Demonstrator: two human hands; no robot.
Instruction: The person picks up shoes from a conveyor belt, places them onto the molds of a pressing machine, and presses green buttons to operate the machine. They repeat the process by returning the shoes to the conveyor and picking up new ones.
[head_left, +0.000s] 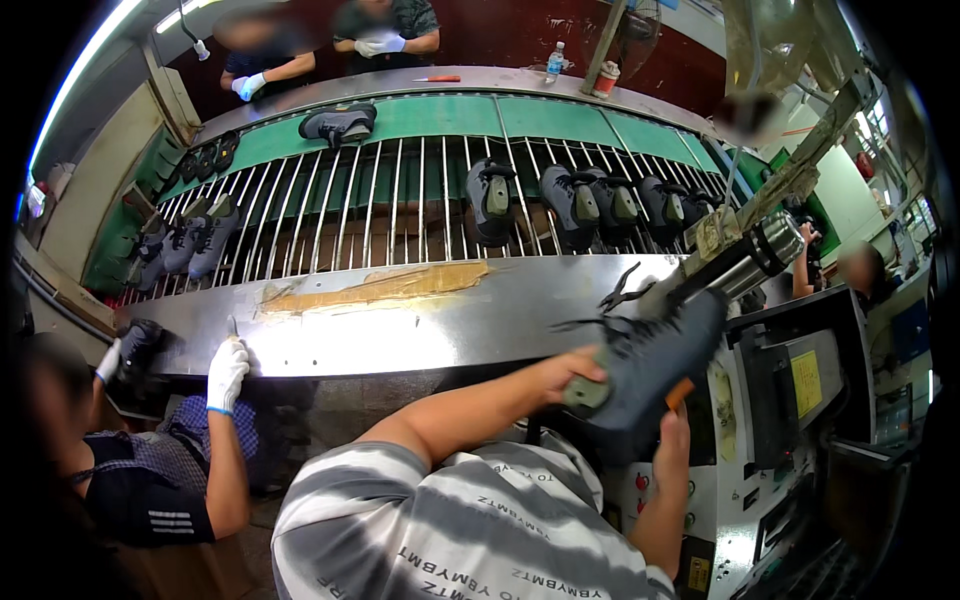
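A dark grey lace-up shoe [655,360] is in front of me, its toe pointing up to the right and its black laces hanging loose. An olive-green shoe last [586,393] sticks out of its ankle opening. My left hand [573,374] is closed on the last at the heel end, so the shoe is held up beyond the metal ledge. My right hand [672,440] is closed round an orange-handled tool [679,392] right beside the shoe's sole. The tool's working end is hidden.
Ahead runs a metal ledge [400,340], then a roller conveyor [350,215] carrying several grey shoes [578,205]. A steel cylinder [765,250] and a machine [790,400] stand close on the right. At left, a gloved co-worker's hand [228,375] rests on the ledge. Two people work across the conveyor.
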